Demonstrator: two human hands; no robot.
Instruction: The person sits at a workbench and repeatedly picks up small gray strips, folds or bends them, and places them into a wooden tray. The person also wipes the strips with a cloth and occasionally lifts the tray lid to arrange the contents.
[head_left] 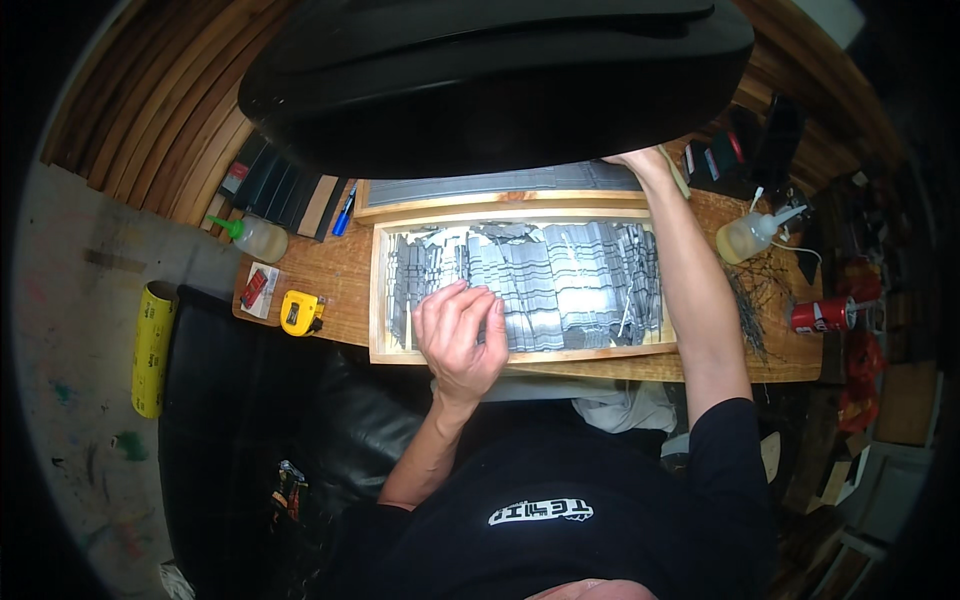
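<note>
My left hand (463, 338) rests over the near edge of a shallow wooden tray (540, 354), its fingers loosely bent, slightly apart and touching the contents. Nothing shows between them. Thin grey strips (515, 300), layered in uneven rows, fill that tray. Behind it stands a second wooden tray (450, 207) holding smoother grey strips (450, 186). My right arm reaches past the near tray's right end, and my right hand (640, 160) is at the far tray's right end. A large black hood-like object (500, 100) covers its fingers, so their grip is hidden.
On the table's left are a yellow tape measure (300, 313), a blue pen (344, 212) and a green-tipped bottle (262, 240). To the right stand another squeeze bottle (745, 238), a red can (822, 316) and dark thin scraps (750, 305). The black object hangs low over the far side.
</note>
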